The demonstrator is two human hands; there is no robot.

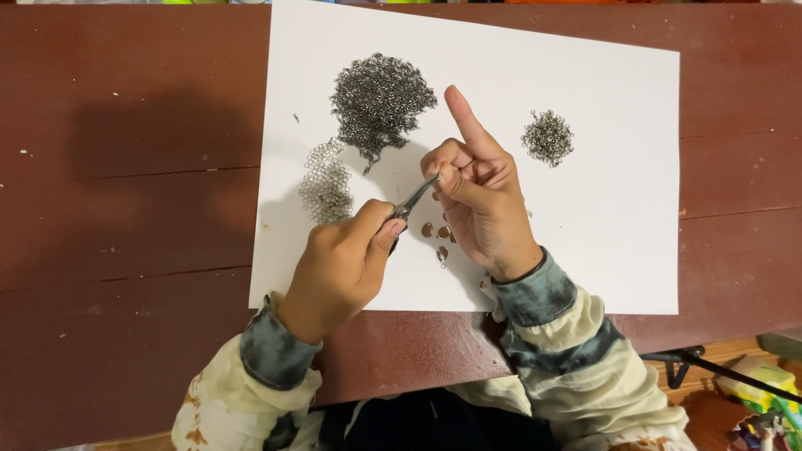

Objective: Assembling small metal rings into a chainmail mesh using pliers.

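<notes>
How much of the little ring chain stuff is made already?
Done: a flat woven patch of rings lies on the white paper. In hand: the left hand holds pliers against the right hand's fingertips. Left: a big pile of loose rings and a small pile.

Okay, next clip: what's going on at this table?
A person works with small metal rings over a white sheet of paper on a dark red wooden table. The left hand holds small pliers, their tip meeting the right hand, which pinches something too small to make out, index finger raised. A large pile of rings lies at the top of the sheet, a flat linked patch to its left, a small pile to the right.
</notes>
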